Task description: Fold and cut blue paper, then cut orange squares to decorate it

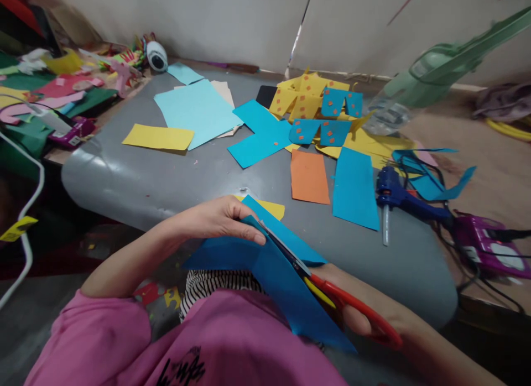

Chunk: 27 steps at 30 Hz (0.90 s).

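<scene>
Grey table (157, 181) against a pale wall (207, 21), strewn with cut paper, with a bare patch near-left. At the near edge, left hand (219, 220) pinches a blue paper sheet (277, 275). Right hand (369, 317) grips red-handled scissors (348, 303), blades in the sheet. Glue gun (394, 195) lies at right.

No legible text; black print (182, 370) on pink shirt (249, 336) unreadable.

We see the blue paper (286, 286) hiding most of the right hand (360, 325) and part of the scissors (352, 304); the green fan (448, 65) is blurred and cut off.
</scene>
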Tool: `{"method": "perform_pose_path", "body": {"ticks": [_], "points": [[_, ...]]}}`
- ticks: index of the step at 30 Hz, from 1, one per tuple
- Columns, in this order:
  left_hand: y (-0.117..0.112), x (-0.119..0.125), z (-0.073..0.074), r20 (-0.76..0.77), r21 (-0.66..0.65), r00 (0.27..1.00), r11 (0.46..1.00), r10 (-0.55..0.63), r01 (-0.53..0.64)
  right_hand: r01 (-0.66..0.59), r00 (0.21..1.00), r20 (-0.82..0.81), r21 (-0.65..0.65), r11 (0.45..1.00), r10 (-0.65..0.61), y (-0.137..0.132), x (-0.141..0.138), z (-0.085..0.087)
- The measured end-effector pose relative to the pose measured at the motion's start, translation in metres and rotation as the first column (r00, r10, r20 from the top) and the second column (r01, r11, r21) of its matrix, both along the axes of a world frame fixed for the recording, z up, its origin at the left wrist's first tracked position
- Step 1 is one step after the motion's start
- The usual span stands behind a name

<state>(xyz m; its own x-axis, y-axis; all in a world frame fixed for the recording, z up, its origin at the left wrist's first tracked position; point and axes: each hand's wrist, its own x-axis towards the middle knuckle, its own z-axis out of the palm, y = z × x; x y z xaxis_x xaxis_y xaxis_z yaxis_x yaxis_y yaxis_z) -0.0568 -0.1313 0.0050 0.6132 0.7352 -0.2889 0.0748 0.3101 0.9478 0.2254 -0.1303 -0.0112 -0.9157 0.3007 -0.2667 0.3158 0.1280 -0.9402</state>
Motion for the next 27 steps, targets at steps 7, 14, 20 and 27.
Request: {"method": "perform_pose_path", "body": {"ticks": [7,14,20,27], "points": [[0.001,0.002,-0.001,-0.037,-0.056,0.999,0.998,-0.023,0.020,0.082,0.997,0.020,-0.267,0.960,-0.079,-0.002,-0.004,0.004],[0.000,0.007,-0.007,-0.053,-0.086,0.996,0.994,-0.071,0.066,0.223,0.969,0.167,-0.277,0.935,-0.181,-0.013,0.001,-0.017],[0.006,-0.003,0.011,-0.193,-0.027,0.981,0.999,0.015,-0.021,0.351,0.931,0.176,-0.199,0.915,-0.320,0.005,0.017,-0.002],[0.044,-0.073,0.038,-0.339,0.478,0.726,0.775,0.598,-0.414,0.191,0.743,0.276,0.785,0.589,-0.609,0.082,0.006,0.028]]}}
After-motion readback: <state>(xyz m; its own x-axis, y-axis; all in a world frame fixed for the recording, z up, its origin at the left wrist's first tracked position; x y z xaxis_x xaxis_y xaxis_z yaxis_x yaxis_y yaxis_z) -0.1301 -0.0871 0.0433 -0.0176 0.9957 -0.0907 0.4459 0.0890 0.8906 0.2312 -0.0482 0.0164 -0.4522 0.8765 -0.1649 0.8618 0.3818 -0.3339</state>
